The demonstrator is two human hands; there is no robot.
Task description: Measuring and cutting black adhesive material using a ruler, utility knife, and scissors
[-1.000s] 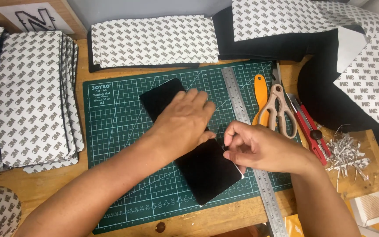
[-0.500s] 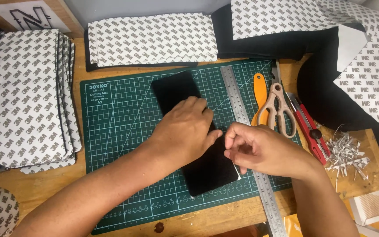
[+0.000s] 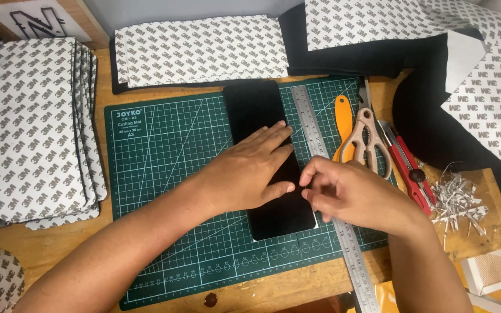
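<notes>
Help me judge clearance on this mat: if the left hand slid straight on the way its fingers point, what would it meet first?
Probably the steel ruler. The left hand lies flat on the black strip, fingers aimed up and right, and the ruler runs just beyond them, before the orange knife.

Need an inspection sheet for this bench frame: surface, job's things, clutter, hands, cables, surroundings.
Surface: green cutting mat on a wooden bench.
Job's things: black strip lying lengthwise on the mat, beside a steel ruler.
Clutter: scissors, orange knife, red tool, pile of paper trimmings.
Hands: left hand flat on the strip; right hand with fingers pinched at the strip's right edge.
Cables: nothing seen.
Surroundings: stacks of patterned backing sheets left, more sheets at top and right.
</notes>
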